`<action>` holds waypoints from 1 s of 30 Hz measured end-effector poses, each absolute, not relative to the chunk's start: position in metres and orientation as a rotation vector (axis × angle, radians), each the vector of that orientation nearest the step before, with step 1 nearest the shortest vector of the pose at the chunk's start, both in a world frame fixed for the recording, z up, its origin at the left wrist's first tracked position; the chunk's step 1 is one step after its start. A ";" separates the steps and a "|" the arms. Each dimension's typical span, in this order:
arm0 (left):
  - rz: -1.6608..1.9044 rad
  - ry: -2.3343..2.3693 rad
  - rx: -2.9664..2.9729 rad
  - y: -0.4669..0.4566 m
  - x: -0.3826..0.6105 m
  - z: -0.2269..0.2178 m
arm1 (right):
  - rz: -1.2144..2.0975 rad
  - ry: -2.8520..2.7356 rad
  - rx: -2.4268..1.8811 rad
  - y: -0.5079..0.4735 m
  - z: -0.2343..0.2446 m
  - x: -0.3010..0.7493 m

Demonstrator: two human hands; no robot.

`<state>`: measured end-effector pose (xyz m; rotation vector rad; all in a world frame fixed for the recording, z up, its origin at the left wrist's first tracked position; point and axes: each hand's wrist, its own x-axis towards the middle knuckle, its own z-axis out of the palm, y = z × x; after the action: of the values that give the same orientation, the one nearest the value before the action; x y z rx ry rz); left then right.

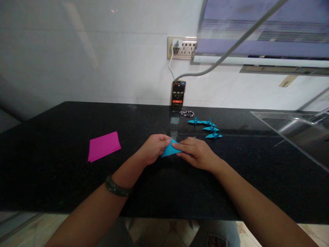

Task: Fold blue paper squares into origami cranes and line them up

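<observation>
The left hand (154, 148) and the right hand (196, 152) both pinch a folded blue paper (169, 150) low over the black counter (64, 164). Pink sheets (103, 145) lie to the left. Blue paper cranes (208, 128), a bead bracelet (186, 113) and a phone (178, 93) are behind. A steel sink (295, 130) is on the right.
</observation>
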<state>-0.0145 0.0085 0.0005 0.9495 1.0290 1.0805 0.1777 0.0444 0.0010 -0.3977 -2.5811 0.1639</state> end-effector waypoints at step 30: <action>1.173 1.181 1.015 0.009 -0.009 -0.004 | 0.323 -2.560 -0.392 0.039 0.002 0.173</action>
<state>-0.0091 0.0085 -0.0043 1.0153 1.1815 1.1731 0.1734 0.0394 0.0021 -0.3923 -2.5595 0.3226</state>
